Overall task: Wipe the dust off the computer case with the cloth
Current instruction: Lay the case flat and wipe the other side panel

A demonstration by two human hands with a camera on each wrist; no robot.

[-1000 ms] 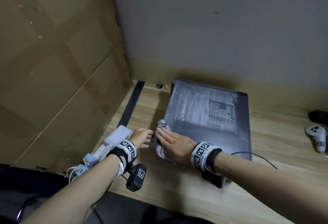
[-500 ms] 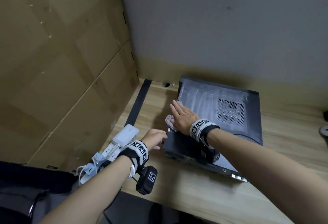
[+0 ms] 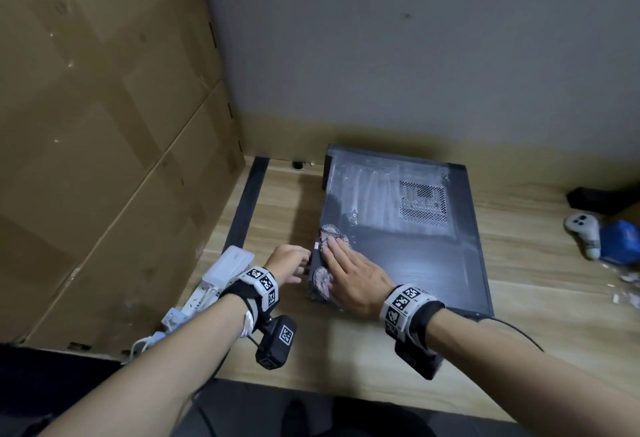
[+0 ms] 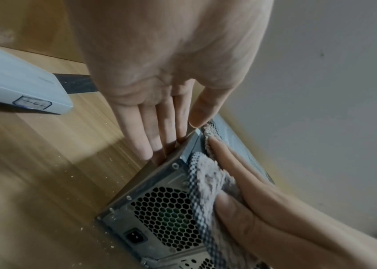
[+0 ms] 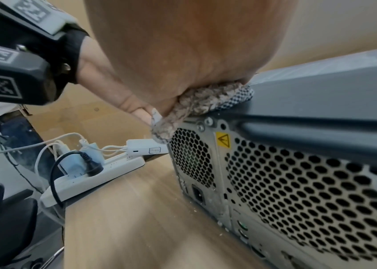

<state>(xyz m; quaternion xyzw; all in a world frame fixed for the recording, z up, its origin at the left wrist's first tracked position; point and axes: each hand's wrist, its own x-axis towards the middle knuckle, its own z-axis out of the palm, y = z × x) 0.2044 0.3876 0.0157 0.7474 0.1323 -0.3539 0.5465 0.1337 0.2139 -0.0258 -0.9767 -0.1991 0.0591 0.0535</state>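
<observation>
- The black metal computer case (image 3: 408, 228) lies on its side on the light wooden table (image 3: 346, 350), close to the grey back wall, its broad side panel facing up.
- The far half of that panel is pale with streaked dust around a square perforated vent (image 3: 421, 204); the near half looks darker.
- The right hand (image 3: 353, 277) lies flat on the near left corner of the panel, fingers (image 4: 229, 160) straight and together, pressing the grey checked woolly cloth (image 3: 323, 279) onto the case.
- The cloth bunches under the palm and hangs over the edge onto the perforated rear face, beside the fan grille (image 4: 166, 213) and above the power socket (image 4: 135, 237).
- The left hand (image 3: 289, 263) rests against the case's left side wall at the same corner, its fingers (image 4: 146, 131) straight and side by side, holding nothing.
- A white power strip with plugged-in cables (image 5: 93, 174) and a flat white adapter box (image 3: 228, 265) sit at the table's left edge.
- A white game controller (image 3: 583, 228) lies on the table well off to the right, next to something blue (image 3: 621, 241).
- Pale crumbs dot the table near the rear of the case.
</observation>
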